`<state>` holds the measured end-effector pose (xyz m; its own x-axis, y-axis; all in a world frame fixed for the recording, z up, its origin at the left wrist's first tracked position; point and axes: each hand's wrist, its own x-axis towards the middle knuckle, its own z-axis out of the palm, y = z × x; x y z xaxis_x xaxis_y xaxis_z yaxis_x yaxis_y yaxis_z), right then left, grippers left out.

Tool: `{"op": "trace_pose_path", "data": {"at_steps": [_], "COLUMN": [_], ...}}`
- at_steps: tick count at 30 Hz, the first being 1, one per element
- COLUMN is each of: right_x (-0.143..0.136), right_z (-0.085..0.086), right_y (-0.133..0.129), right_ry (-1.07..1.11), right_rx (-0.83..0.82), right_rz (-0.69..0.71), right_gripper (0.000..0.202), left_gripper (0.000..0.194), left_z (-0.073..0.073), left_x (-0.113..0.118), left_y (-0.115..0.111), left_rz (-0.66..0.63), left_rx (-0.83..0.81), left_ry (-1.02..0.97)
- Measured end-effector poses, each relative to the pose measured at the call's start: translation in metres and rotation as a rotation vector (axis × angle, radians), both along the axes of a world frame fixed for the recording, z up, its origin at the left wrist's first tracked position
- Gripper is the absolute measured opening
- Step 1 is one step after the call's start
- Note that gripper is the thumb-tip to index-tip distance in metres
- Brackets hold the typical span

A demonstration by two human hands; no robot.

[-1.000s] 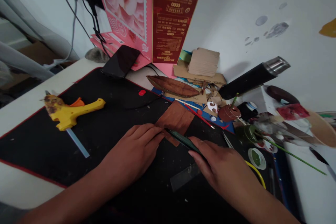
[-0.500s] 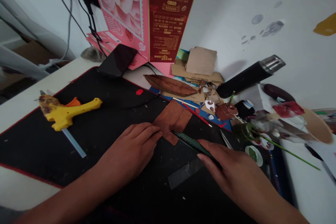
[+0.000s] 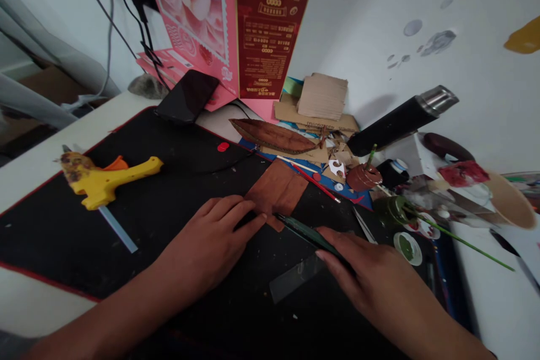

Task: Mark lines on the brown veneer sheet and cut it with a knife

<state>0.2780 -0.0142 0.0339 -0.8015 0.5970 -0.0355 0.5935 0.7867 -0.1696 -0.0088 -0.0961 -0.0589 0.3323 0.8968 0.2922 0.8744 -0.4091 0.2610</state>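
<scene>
So the brown sheet (image 3: 276, 191) looks like thin painted card or felt-ish paper, matte and flat with an angular, notched outline, lying on the scuffed black mat (image 3: 169, 180) just past the fingertips of both hands. The left hand (image 3: 211, 244) is laid flat, palm down, fingers loosely spread and pointing at the near corner of the sheet, fingertips right at its edge; it isn't gripping anything. The right hand (image 3: 371, 281) is curled over the back end of a slim dark green blade-like tool (image 3: 307, 232), long and narrow with a bit of sheen, its tip touching the sheet's near corner between the two hands. Under the right hand's fingers there's a clear plastic ruler (image 3: 295, 280), flat and see-through. Compared with half a second ago, barely anything moved: the left fingers have opened up a little, and the tool is at about the same slant. Way off to the left of the left hand sits a yellow glue gun (image 3: 105, 180), chunky plastic with a crusty brown nozzle and a clear stick behind it. Beyond the sheet is a brown boat-shaped cardboard piece (image 3: 272, 136).
</scene>
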Motion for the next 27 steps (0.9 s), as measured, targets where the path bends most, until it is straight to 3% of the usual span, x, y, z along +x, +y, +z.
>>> {"op": "trace_pose_path", "data": {"at_steps": [18, 27], "right_x": [0.0021, -0.0012], "right_z": [0.0021, 0.0065], "right_y": [-0.0009, -0.0025], "right_ry": [-0.080, -0.149], "right_rx": [0.037, 0.060], "right_rz": [0.017, 0.018], "right_gripper": [0.038, 0.038], "left_gripper": [0.043, 0.043], "left_z": [-0.0049, 0.0000], "left_x": [0.0007, -0.0006], "left_y": [-0.0010, 0.0004], "left_rz": [0.007, -0.010], "left_rx": [0.004, 0.018], "left_ry": [-0.003, 0.014]}}
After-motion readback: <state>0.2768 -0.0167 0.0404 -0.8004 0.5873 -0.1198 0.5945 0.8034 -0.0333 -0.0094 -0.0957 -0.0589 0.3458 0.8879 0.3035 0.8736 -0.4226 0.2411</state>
